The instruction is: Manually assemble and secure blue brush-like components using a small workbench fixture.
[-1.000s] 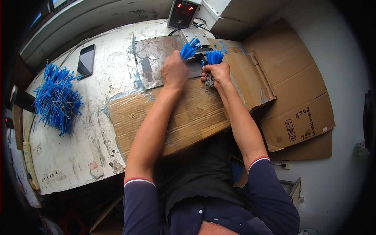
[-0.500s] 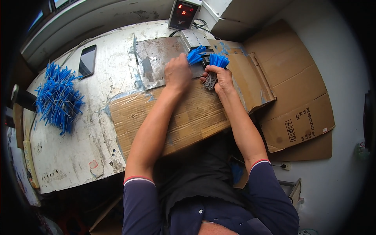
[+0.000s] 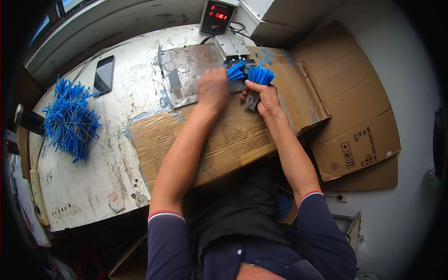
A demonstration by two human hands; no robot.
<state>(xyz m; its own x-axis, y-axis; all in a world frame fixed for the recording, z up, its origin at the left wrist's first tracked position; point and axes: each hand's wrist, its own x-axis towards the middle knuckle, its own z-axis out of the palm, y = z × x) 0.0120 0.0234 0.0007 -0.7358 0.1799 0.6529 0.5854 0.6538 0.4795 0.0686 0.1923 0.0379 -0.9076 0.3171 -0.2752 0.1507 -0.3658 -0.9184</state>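
Both hands have edged toward the small metal machine (image 3: 232,48) at upper centre, left hand (image 3: 212,87) pinching one blue-tipped bundle (image 3: 235,72), right hand (image 3: 264,97) fisted around another bundle (image 3: 255,81), whose loose pins could slip and scatter.

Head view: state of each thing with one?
Left hand: closed on small blue-tipped wire bunch.
Right hand: gripping larger blue-tipped wire bundle, upright.
Red-digit display box: lit.
Black phone: screen dark.
Blue wire pile: loose, untouched.
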